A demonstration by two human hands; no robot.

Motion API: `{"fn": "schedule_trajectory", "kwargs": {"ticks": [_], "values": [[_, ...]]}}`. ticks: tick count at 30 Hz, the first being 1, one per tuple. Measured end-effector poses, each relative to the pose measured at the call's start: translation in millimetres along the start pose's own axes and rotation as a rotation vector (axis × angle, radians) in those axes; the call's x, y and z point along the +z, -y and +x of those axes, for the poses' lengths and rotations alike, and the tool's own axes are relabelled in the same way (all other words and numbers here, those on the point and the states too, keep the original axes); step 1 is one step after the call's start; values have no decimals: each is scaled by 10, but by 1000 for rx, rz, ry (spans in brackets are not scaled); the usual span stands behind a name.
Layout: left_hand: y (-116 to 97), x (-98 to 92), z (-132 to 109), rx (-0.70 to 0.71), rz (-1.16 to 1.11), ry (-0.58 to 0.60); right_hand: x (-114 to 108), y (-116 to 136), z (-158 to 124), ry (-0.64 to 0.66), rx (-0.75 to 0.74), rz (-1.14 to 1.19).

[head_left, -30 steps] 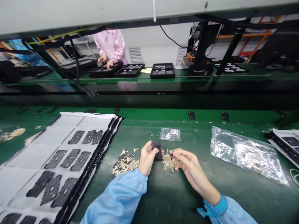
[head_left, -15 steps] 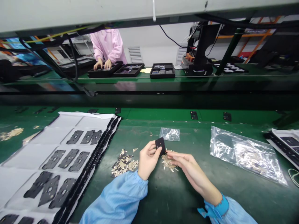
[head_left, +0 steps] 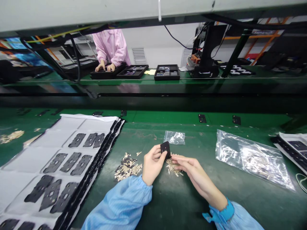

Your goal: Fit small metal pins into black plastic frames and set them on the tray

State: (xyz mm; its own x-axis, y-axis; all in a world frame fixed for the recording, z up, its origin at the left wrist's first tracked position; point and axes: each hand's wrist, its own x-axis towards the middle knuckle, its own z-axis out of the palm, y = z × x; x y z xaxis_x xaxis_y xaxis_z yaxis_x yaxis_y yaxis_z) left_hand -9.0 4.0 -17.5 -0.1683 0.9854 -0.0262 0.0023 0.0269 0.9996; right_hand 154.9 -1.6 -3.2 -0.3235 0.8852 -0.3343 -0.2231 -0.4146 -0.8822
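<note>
Green-topped workbench [head_left: 199,204], seen from a worker's head camera on a factory line. The worker's left hand [head_left: 153,164] grips a small black piece [head_left: 165,149] between thumb and fingers, holding it up just above a loose pile of tiny brass-coloured parts [head_left: 173,168]. The right hand [head_left: 195,172] reaches in from the other side, thumb and forefinger pressed together at the edge of the black piece (whatever they pinch is too small to tell). A second pile of parts [head_left: 127,169] lies just left of the hands, beside a white sheet [head_left: 55,148] carrying rows of black cut-out pads [head_left: 77,140]. Clear plastic bags [head_left: 254,159] lie to the right. Across the line, a co-worker [head_left: 110,44] in a pink smock rests both hands on a black tray [head_left: 106,72].
</note>
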Motion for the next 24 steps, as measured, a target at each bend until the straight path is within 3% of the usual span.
{"fn": "schedule_trajectory", "kwargs": {"ticks": [19,24], "values": [[-17,-6,-7,-23,-34,34,-37,36,3,108,23,187],[-54,-11,-2,-61,-78,70,-43,46,1,71,44,220]]}}
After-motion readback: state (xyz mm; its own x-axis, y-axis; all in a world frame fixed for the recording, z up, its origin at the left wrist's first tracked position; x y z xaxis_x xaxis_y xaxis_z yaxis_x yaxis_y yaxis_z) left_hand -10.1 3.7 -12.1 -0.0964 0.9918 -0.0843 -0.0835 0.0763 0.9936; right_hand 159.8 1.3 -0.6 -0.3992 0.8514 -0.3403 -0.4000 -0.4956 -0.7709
